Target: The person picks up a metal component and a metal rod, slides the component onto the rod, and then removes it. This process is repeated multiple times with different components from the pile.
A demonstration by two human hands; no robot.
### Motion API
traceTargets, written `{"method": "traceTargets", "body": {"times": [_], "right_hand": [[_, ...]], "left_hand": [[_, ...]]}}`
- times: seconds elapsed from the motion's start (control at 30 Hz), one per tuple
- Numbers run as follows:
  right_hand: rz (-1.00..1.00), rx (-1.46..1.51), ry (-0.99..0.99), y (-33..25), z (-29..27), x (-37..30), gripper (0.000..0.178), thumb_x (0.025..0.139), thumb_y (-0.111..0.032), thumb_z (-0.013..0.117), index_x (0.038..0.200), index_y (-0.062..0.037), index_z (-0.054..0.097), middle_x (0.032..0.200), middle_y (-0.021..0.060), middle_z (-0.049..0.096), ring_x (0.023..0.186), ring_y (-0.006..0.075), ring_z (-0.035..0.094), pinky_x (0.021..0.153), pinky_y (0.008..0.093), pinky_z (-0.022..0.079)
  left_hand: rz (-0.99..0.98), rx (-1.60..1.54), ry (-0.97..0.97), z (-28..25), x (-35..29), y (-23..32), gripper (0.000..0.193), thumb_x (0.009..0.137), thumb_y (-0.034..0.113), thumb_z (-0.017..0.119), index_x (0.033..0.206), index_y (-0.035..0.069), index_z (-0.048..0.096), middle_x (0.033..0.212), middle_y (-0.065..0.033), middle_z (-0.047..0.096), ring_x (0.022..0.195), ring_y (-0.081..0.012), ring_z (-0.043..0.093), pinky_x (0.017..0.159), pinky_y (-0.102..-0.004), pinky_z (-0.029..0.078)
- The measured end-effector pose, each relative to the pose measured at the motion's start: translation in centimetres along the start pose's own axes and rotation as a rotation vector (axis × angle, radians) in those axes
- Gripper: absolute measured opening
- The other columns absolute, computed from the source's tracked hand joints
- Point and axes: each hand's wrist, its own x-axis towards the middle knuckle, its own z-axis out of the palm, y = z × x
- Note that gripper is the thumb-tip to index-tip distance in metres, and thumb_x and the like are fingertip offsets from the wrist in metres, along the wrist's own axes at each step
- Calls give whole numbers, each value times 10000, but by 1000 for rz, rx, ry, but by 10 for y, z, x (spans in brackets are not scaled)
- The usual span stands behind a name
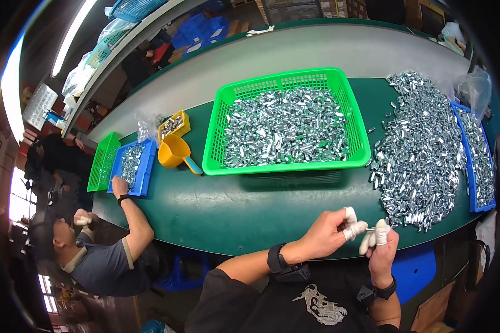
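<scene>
My left hand (329,232) and my right hand (382,247) meet over the table's near edge, just left of a large heap of small shiny metal parts (422,150). White finger covers are on several fingertips of both. The fingers of each hand are pinched together. A small, thin, shiny metal part (370,229) shows between the two sets of fingertips; most of it is hidden. Beyond my hands stands a bright green plastic basket (286,167), filled with the same kind of parts.
A blue tray (472,183) of parts stands at the far right. Leftward on the green table (228,211) are an orange scoop (174,151), a yellow bin (175,126), a blue tray (143,177) and a green basket (100,166). A co-worker (103,255) reaches into that tray.
</scene>
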Motion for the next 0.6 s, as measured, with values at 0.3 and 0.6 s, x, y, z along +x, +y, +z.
{"method": "traceTargets", "body": {"times": [0.3, 0.6], "right_hand": [[10, -1, -10, -3, 0, 2, 392, 943, -247, 405, 599, -59, 429, 480, -10, 433, 399, 60, 434, 361, 189, 284], [-192, -126, 13, 7, -1, -3, 413, 942, -258, 410, 581, -58, 425, 480, 3, 443, 394, 66, 436, 362, 193, 283]], "left_hand": [[133, 112, -109, -3, 2, 5, 249, 892, 228, 518, 800, -2, 492, 678, -96, 554, 605, -191, 531, 571, -284, 432], [23, -111, -263, 1, 3, 8, 195, 885, 192, 501, 841, 3, 522, 730, -92, 565, 628, -195, 528, 593, -306, 431]]}}
